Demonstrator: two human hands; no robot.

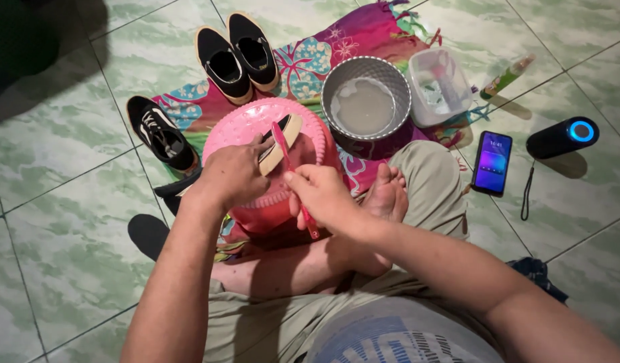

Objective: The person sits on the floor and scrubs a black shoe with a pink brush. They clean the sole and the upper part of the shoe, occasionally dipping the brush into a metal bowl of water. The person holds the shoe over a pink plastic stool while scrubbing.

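The left hand [235, 173] is curled around a shoe [278, 144], its fingers wrapped over the upper so that only the pale sole and a strip of black show past the knuckles, turned sole-up over a pink basin [246, 126]. The right hand [321, 196] is closed in a firm grip on the handle of a red toothbrush [288, 165]; the handle runs out below the palm, and the brush head reaches beyond the fingertips to lie against the sole of the shoe. Just beyond both sets of fingers stands a grey bucket [397, 87] holding cloudy water, and beside it, farther to the right, a clear plastic tub [417, 84]. Past the left fingers, on a patterned cloth [364, 30], sit two black slip-on shoes [237, 57], and out to the left of the left knuckles lies a black lace-up shoe [162, 134]. Well off to the right of the right hand, on the tiled floor [54, 202], lie a lit phone [493, 163] and a black speaker [562, 138].
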